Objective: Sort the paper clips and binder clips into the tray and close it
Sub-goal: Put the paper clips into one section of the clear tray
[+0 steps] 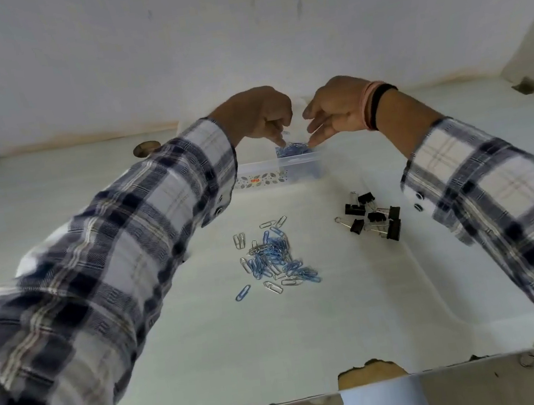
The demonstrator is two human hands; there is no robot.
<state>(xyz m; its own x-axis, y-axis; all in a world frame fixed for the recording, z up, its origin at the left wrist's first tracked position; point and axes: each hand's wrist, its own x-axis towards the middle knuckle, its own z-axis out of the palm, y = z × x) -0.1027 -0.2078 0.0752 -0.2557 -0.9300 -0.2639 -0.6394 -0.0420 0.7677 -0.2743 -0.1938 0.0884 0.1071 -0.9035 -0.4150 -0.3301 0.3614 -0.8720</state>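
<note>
A clear plastic tray [298, 163] stands at the far middle of the table, with blue paper clips [292, 149] heaped in its right compartment. My left hand [258, 116] hovers just above that compartment, fingers curled down and pinching a blue paper clip [286, 133]. My right hand [331, 110] is beside it on the right, fingers straight and pointing at the tray's edge. A pile of blue and silver paper clips [275, 259] lies on the table in the middle. Several black binder clips [372, 216] lie to its right.
The pale table [278, 338] has a chipped front edge [371, 371]. A patterned part of the tray [260, 179] reaches to the left, partly behind my left sleeve. A white wall rises behind the table. A round hole [145, 148] shows at the far left.
</note>
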